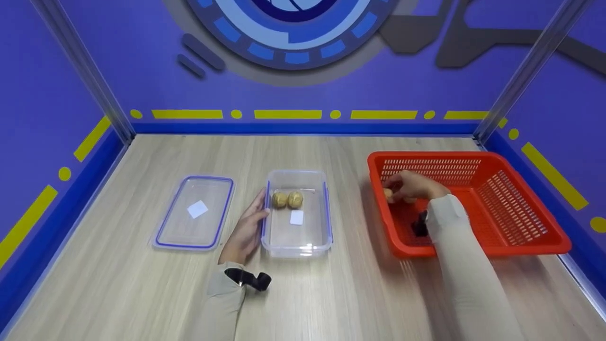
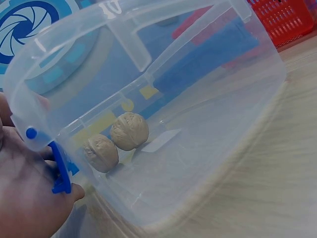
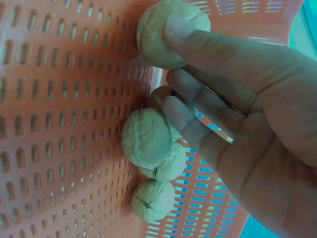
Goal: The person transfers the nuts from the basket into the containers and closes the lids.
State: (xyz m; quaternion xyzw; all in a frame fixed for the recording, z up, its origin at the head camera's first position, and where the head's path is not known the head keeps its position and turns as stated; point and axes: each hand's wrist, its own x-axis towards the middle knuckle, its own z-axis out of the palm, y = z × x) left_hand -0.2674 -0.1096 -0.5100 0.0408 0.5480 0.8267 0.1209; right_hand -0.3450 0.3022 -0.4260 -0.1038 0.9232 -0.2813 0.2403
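My left hand [image 1: 245, 233] holds the left side of a clear plastic food container [image 1: 296, 248], its thumb at the rim and its fingers along the outer wall. A blue latch [image 2: 60, 168] hangs against that palm in the left wrist view. Two walnuts [image 2: 115, 141] sit side by side inside the container. Within the red basket [image 1: 478, 250], my right hand [image 1: 411, 184] pinches a walnut [image 3: 166, 37] between thumb and forefinger, near the basket's left wall. Several more walnuts [image 3: 148, 139] lie under the other fingers, partly hidden by them.
The container's clear lid [image 1: 189, 232], edged in blue, lies flat left of my left hand. A small white label [image 1: 296, 217] shows in the container, another label [image 1: 197, 209] on the lid. Blue panels [image 1: 293, 94] wall the wooden table [image 1: 303, 303] at the back and sides.
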